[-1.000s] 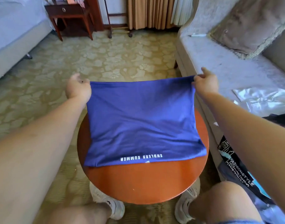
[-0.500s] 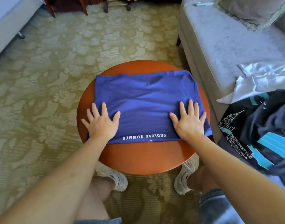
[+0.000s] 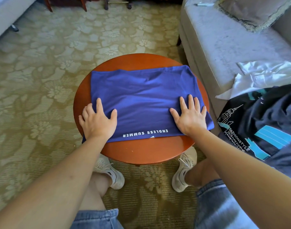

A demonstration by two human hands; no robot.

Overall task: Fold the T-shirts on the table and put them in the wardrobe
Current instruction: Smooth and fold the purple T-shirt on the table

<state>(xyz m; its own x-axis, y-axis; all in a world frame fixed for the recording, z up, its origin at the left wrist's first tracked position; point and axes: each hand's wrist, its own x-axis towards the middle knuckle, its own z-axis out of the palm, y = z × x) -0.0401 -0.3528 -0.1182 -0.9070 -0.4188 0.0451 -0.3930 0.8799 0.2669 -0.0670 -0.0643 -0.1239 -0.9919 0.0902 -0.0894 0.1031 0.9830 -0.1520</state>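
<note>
Covering the floor: a pale floral carpet (image 3: 42,71) runs in a broad stretch to the left of and beyond the tabletop, up to the bed and some wooden furniture legs (image 3: 67,2) at the far edge.
Sofa: a grey sofa (image 3: 224,52) stands just right of the tabletop, with only a narrow strip of carpet between them.
Bed: a corner of the bed (image 3: 4,12) shows far left, well apart from the tabletop.
Tabletop: the round, red-brown tabletop (image 3: 141,151) has a bare crescent along its near rim and a thinner bare band along its far rim.
Dark T-shirt: a dark T-shirt (image 3: 265,121) printed in teal and white lies crumpled on the sofa's near end.
Blue T-shirt: the folded blue T-shirt (image 3: 141,96) lies flat across the tabletop. Its near edge carries the words ENDLESS SUMMER. The near-left and near-right corners reach past the rim.
Cushion: a fringed cushion (image 3: 257,10) leans at the sofa's far end.
White cloth: a white cloth (image 3: 265,71) lies on the seat, touching the dark T-shirt.
Left grip: the left grip (image 3: 98,121) is released, palm down on the shirt's near-left part, its outer fingers over the shirt's left edge.
Right grip: the right grip (image 3: 191,118) is released, fingers spread, pressing the near-right part.
Shoes: white shoes (image 3: 108,171) rest on the carpet under the near rim.
</note>
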